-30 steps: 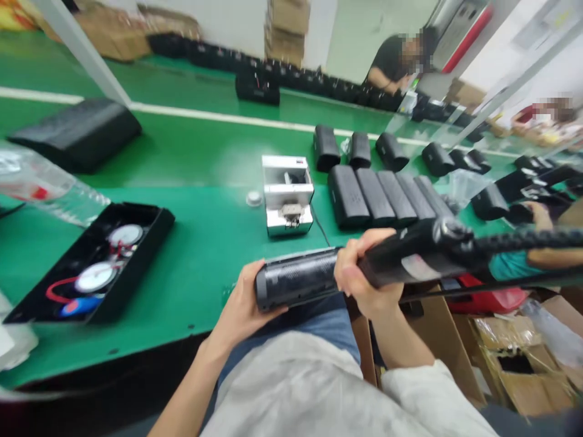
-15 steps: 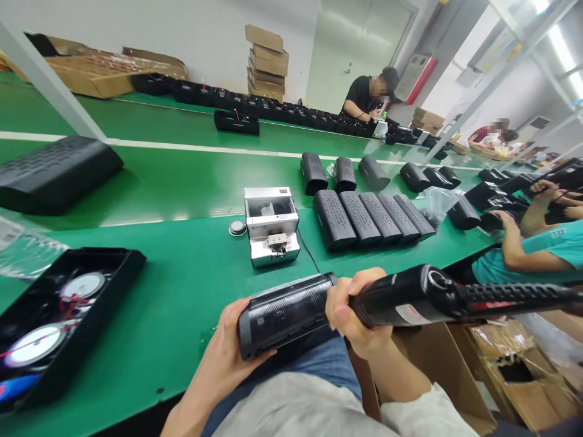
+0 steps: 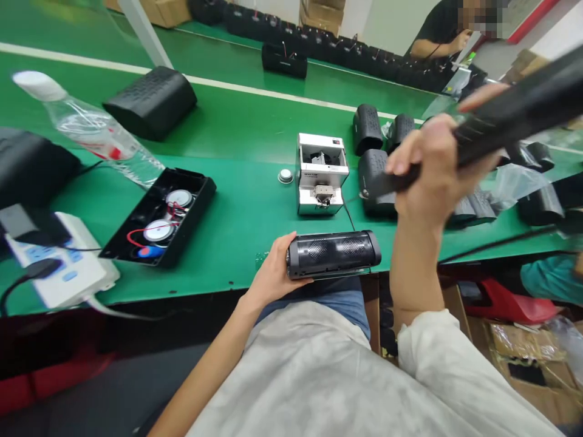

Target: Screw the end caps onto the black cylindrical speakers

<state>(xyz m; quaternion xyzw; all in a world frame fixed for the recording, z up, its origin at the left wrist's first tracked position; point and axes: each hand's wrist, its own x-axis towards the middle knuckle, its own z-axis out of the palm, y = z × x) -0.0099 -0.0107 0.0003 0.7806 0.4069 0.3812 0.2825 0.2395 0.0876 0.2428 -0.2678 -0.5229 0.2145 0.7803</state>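
Observation:
My left hand (image 3: 273,267) is closed round the left end of a black speaker (image 3: 334,254) with a perforated grille, at the table's front edge above my lap. My right hand (image 3: 435,167) grips a black electric screwdriver (image 3: 523,100), raised to the right and apart from the speaker; it is blurred, and its tip end points left. Beyond the speaker stands a white and silver screw feeder (image 3: 322,176). A small round silver part (image 3: 285,176) lies beside the feeder.
An open black housing (image 3: 191,212) with two round drivers and red wires lies left, near a plastic bottle (image 3: 100,130) and a white power strip (image 3: 68,261). Black covers (image 3: 368,127) stand behind the screwdriver. Another person (image 3: 437,30) works across the table.
My right hand has lifted the electric screwdriver away from the speaker, up and to the right. My left hand still holds the speaker. The view has tilted down and turned left.

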